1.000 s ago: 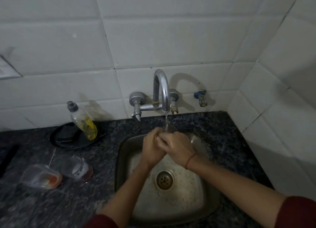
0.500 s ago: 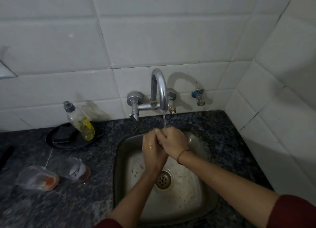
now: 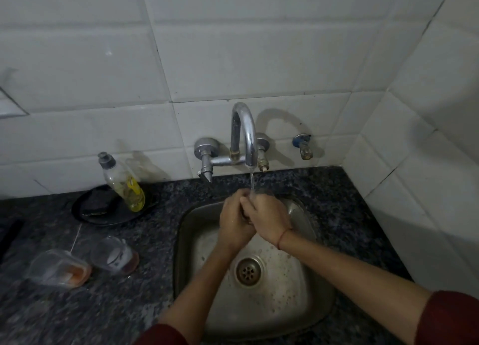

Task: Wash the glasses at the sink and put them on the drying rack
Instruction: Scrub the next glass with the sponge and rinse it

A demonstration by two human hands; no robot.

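Stainless steel sink (image 3: 312,302) is set in a dark speckled desk (image 3: 116,316). The tap (image 3: 245,132) is running, and its stream falls on the hands at the far end of the basin. The left hand (image 3: 234,220) and right hand (image 3: 270,217) are clasped together, each grip curled round a held glass (image 3: 262,190). The glass is mostly hidden, with only its rim showing. A second glass (image 3: 115,256) and a third glass (image 3: 59,269) sit just beside each other on the desk, left of the sink. A soap bottle (image 3: 124,181) rests on a black plate (image 3: 85,204) near the wall.
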